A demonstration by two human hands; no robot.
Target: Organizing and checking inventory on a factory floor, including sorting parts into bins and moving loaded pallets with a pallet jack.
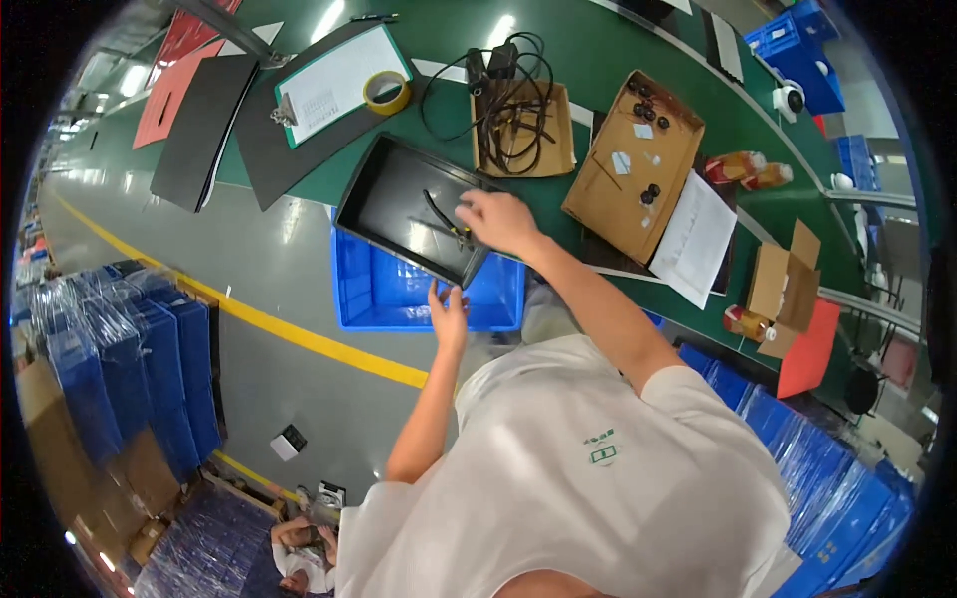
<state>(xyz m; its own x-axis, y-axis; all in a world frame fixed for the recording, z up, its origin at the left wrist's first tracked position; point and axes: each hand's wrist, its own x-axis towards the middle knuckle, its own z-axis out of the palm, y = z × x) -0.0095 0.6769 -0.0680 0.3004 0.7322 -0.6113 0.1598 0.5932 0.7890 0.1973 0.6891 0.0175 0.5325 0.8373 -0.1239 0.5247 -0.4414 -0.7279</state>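
1. Tray [389,194], black and rectangular, sits slantwise across the near edge of the green desk [439,40], its near side out over a blue bin [355,289].
2. Inside it, towards the right end, I make out a plier-like tool [439,211] with dark, curved handles and touches of yellow.
3. From my remote view, the right hand [501,221] reaches over the tray's right end, fingers curled beside the tool; I cannot tell whether they are clamped on it.
4. I see the left hand [449,317] at the tray's near edge, fingers raised and somewhat spread against the rim; whether they grip it, I cannot tell.
5. Beyond the tray I have a shallow cardboard box [563,149] heaped with black cables [513,125], and to its right a larger cardboard tray [608,194] with small black parts [650,192].
6. Farther left I spot a teal-edged clipboard [339,85], with a roll of yellow tape [387,92] on its right side.
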